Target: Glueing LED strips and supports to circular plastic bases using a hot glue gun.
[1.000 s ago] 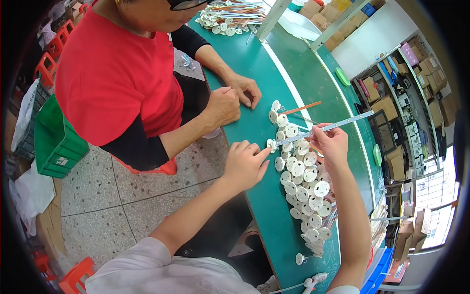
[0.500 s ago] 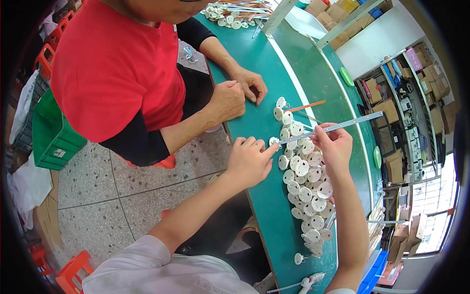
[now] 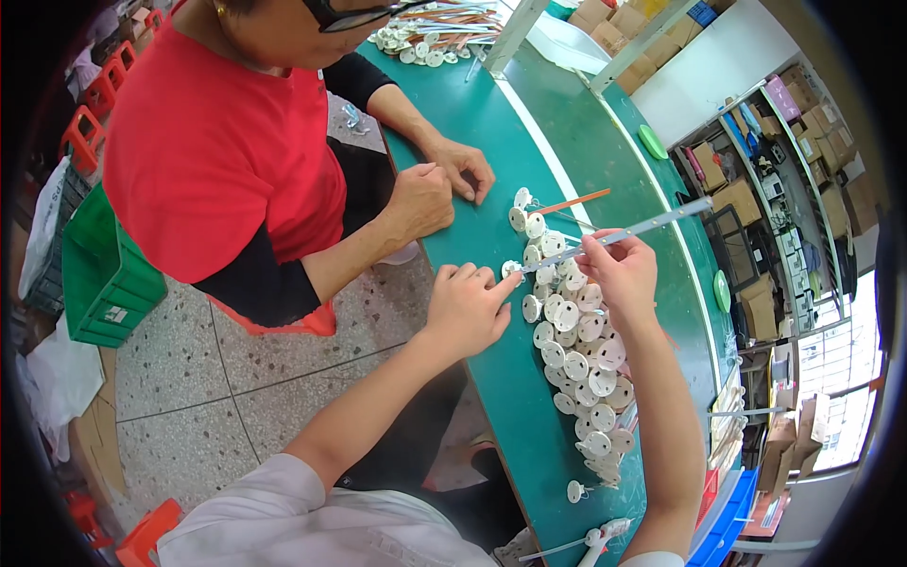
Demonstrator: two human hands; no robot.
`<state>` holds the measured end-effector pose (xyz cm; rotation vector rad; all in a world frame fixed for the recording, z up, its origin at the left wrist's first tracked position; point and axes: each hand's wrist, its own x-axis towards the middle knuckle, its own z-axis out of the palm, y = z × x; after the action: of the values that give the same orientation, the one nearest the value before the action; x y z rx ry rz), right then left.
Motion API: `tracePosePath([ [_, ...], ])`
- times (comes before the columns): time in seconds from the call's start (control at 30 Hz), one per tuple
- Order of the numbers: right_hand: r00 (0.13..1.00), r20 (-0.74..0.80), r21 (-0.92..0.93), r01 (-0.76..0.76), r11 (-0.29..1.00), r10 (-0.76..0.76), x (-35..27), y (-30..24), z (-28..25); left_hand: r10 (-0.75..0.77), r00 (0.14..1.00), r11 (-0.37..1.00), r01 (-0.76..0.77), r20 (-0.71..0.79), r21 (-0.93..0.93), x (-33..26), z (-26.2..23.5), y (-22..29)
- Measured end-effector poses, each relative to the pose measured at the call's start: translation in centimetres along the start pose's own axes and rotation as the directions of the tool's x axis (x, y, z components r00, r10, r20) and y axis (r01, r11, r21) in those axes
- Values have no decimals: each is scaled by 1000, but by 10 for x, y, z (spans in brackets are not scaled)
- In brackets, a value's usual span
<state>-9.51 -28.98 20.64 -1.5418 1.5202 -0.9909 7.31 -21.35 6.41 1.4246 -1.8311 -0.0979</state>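
Note:
My right hand (image 3: 619, 274) pinches a long, narrow pale strip (image 3: 661, 218) with small, evenly spaced dots along it. The strip slants up to the right over the table. At its lower left end is a white round disc (image 3: 511, 268). My left hand (image 3: 467, 308) reaches that end with its index fingertip; its thumb stands apart from the index finger and the other fingers are bent. Just below the strip, a heap of white round discs with small holes (image 3: 588, 354) lies on the green table (image 3: 510, 378). Some discs are hidden behind my right hand and forearm.
A co-worker in a red shirt (image 3: 217, 161) sits at my left, both hands (image 3: 422, 200) resting at the table edge. An orange strip (image 3: 576, 201) pokes from the heap's far end. More strips with discs (image 3: 439, 33) lie at the far end. A green crate (image 3: 113, 269) stands on the floor.
The view has shifted slightly, so the table and heap sit a little further left. My right hand still holds the pale strip, and my left fingertip stays at its end.

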Motion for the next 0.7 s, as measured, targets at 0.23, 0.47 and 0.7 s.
tracePosePath([
  [0.23,990,72,-153,130,980,-120,-46,-44,-29,29,999,999,-28,-15,38,-3,1,1],
  [0.47,945,-2,-314,309,898,-326,-148,-44,-116,22,1000,997,-22,-5,72,-2,2,1],
  [0.7,904,-320,-406,138,903,-282,-300,15,-192,34,999,996,-36,26,76,0,1,1],
])
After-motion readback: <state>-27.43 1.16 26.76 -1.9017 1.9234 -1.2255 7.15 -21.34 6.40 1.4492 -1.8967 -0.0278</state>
